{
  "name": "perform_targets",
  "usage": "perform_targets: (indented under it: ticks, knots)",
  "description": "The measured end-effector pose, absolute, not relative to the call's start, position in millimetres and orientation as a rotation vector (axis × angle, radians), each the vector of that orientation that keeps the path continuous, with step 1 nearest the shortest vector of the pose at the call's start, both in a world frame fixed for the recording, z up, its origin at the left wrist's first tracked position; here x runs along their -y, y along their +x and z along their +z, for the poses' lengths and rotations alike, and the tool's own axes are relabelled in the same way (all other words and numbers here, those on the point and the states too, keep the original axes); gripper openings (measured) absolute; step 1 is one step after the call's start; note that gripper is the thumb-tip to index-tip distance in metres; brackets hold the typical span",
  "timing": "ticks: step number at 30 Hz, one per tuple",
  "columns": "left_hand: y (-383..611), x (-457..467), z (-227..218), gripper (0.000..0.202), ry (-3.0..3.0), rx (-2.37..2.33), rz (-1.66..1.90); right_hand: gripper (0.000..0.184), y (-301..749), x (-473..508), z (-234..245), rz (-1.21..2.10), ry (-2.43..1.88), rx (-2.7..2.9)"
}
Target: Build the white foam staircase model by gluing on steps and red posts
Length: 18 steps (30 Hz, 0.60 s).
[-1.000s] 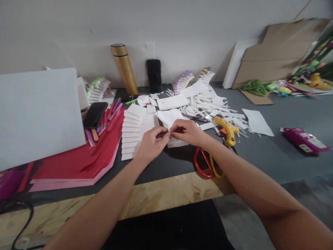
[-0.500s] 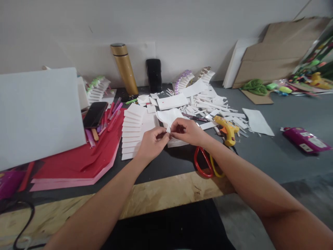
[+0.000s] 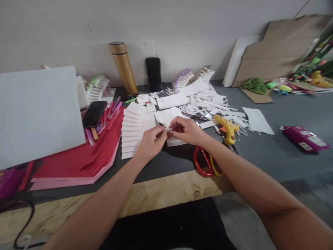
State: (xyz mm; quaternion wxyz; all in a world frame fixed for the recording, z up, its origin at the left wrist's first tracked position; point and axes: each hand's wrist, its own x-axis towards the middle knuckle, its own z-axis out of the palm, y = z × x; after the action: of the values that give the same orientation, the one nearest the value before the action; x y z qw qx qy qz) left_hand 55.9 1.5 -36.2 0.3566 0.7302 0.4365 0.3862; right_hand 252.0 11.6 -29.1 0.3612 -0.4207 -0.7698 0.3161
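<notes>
Near the table's front, my left hand [image 3: 153, 141] and my right hand [image 3: 187, 131] meet fingertip to fingertip. Both are closed in a pinch on a small white paper piece [image 3: 168, 128], most of it hidden by the fingers. Just behind them lies a white sheet [image 3: 170, 114] with a curled left edge. Left of my left hand is a white stepped paper model [image 3: 131, 130], its strips fanned like stairs. Scissors [image 3: 202, 163] with red and yellow handles lie under my right forearm. A yellow glue gun [image 3: 227, 129] rests to the right of my right hand.
White paper scraps [image 3: 205, 102] are heaped behind the hands. A gold flask [image 3: 123, 67] and a black case [image 3: 153, 74] stand by the wall. Red paper [image 3: 78, 158], a phone [image 3: 95, 114] and a white board [image 3: 39, 114] are left; a purple packet [image 3: 305, 138] is right.
The fingertips have shifted slightly, and a little more of the white piece shows between them. Both hands stay in nearly the same place.
</notes>
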Motion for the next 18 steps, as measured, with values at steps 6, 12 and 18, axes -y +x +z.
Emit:
perform_targets:
  ticks: [6,12,18]
  knots:
    - [56.2,-2.4,-38.1,0.021,1.942,-1.106,1.053,0.016,254.0,-17.9,-27.0,0.705,-1.108,1.797]
    - [56.3,-1.9,-37.2,0.020,2.064,-1.142,1.000,0.022,276.6,-35.9,-18.7,0.894,-0.969,0.983]
    - [54.8,0.3,-33.0,0.023,2.112,-1.187,1.318,0.023,285.6,-31.3,-2.6,1.204,-0.894,0.949]
